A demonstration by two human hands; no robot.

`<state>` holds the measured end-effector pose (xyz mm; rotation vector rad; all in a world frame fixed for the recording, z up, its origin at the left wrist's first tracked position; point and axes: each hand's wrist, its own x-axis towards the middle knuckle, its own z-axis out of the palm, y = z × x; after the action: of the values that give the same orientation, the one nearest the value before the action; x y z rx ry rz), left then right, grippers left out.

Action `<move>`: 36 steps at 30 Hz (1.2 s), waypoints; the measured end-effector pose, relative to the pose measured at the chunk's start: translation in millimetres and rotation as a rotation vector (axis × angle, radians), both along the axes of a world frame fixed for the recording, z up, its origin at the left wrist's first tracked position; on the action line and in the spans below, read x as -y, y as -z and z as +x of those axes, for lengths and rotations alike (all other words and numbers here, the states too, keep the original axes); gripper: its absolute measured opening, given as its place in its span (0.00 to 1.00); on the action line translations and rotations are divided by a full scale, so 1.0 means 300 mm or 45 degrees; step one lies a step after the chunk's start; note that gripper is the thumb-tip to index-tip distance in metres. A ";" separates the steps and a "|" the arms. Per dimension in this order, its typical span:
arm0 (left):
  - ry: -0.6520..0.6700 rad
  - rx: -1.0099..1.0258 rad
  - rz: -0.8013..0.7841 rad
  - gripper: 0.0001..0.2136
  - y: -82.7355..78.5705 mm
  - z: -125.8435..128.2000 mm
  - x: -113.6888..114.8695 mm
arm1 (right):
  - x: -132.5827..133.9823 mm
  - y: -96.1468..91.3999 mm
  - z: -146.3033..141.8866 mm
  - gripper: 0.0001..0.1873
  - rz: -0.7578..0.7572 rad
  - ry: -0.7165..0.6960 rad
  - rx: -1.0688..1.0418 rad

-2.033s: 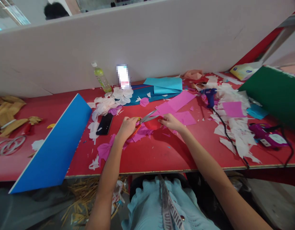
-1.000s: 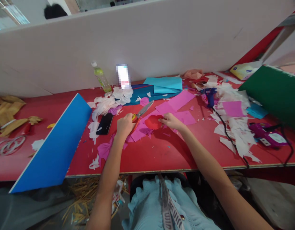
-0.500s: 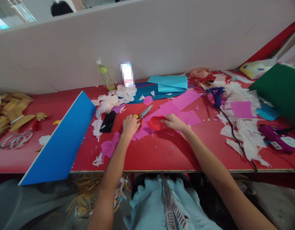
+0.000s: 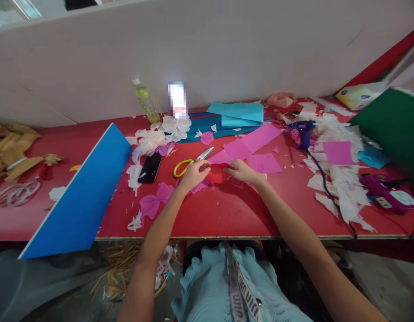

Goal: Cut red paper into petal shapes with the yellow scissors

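A piece of red paper is stretched between my two hands, just above the table. My left hand pinches its left edge. On the opposite edge, my right hand grips it between thumb and fingers. Scissors with yellow handles lie just beyond my left hand, blades pointing away to the right. Under and behind the red paper are magenta paper sheets and small scraps. A magenta paper petal shape rests left of my left forearm.
A black phone, white paper petals and a green bottle stand or lie at left. The blue board leans over the table edge. At right are a blue glue gun with its cord, white scraps and a green board.
My left hand has let go of the scissors, which now lie on the table. It has moved right and taken hold of the red paper's left edge.
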<state>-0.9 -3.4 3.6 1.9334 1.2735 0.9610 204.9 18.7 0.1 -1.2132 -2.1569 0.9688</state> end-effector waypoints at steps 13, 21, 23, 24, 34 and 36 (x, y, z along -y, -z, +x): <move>-0.023 -0.009 -0.053 0.07 -0.002 0.003 -0.002 | 0.012 -0.002 -0.012 0.16 -0.087 -0.093 -0.074; -0.027 -0.003 -0.078 0.05 0.010 0.011 -0.012 | 0.009 -0.002 -0.008 0.14 -0.233 -0.139 -0.114; -0.027 0.006 -0.100 0.05 0.013 0.013 -0.013 | 0.008 -0.001 -0.008 0.14 -0.240 -0.135 -0.109; -0.028 0.016 -0.109 0.05 0.014 0.013 -0.014 | 0.007 0.000 -0.009 0.14 -0.242 -0.133 -0.104; -0.019 0.070 -0.042 0.05 0.041 0.017 -0.017 | 0.011 0.010 -0.003 0.14 -0.261 -0.119 -0.116; -0.015 0.088 -0.031 0.05 0.045 0.018 -0.016 | 0.014 0.014 -0.004 0.14 -0.274 -0.114 -0.157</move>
<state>4.5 1.4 -10.0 1.8598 1.2531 1.0054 203.8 14.4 -4.1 -1.1267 -2.0663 1.3076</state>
